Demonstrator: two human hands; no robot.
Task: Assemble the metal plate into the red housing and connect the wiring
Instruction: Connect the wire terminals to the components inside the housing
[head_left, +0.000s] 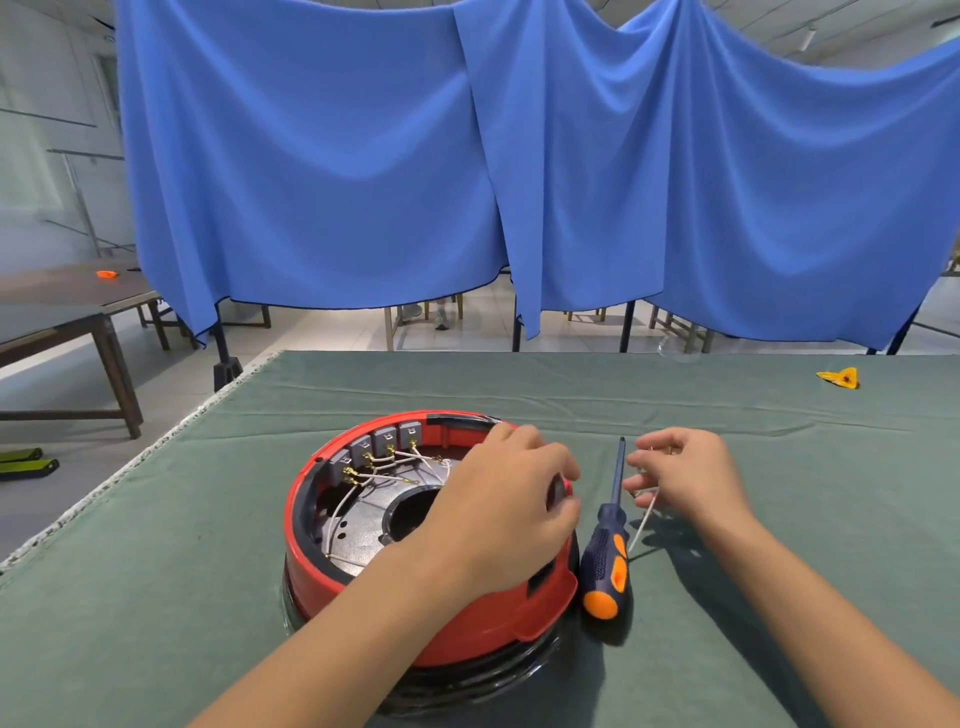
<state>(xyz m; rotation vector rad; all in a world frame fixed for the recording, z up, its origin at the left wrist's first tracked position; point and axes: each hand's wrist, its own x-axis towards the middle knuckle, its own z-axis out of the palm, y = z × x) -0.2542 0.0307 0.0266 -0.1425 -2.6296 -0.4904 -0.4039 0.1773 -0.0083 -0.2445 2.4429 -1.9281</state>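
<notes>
The round red housing (322, 566) sits on the green cloth, front centre. Inside it lies the dark metal plate (363, 525) with a round centre hole, and white wires (395, 462) run from grey terminal blocks (374, 447) on the far inner wall. My left hand (504, 509) rests over the housing's right rim with curled fingers; what it holds is hidden. To the right of the housing, my right hand (685, 478) pinches a loose white wire (641, 525) just above the cloth. A screwdriver (608, 551) with a blue and orange handle lies between the two hands.
The green cloth covers the table (779, 571). A small yellow piece (839, 378) lies far right near the back edge. A blue curtain (467, 156) hangs behind the table. Wooden tables (62, 322) stand on the left beyond the table edge.
</notes>
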